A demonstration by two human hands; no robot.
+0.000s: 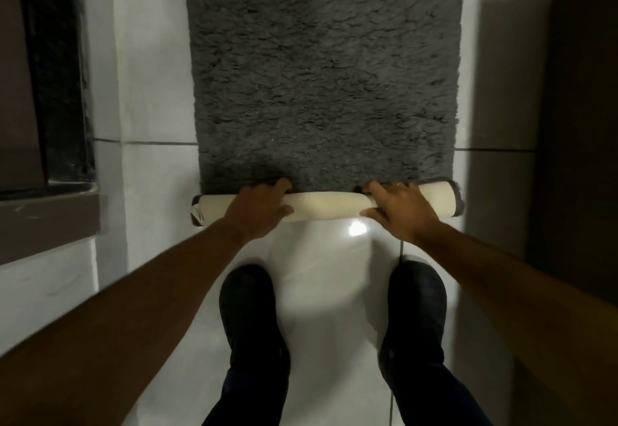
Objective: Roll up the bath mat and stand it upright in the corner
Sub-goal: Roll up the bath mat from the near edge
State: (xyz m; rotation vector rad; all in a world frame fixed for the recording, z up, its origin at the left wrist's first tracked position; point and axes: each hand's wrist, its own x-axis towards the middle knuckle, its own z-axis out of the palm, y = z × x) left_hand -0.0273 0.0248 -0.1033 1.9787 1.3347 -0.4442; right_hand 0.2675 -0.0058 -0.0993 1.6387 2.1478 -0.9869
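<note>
On the floor tiles (150, 175), both hands' fingers apparently curl over the bath mat (326, 68) roll.

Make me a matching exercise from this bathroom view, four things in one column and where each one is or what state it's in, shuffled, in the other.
Column one:
1. mat pile
2. roll
3. left hand
4. shoes

Column two:
A. on the white tiles nearest the camera
B. cream backing outward, at the mat's near end
C. flat, grey and shaggy
D. gripping the roll left of its middle

Pairs: 1-C, 2-B, 3-D, 4-A
</note>
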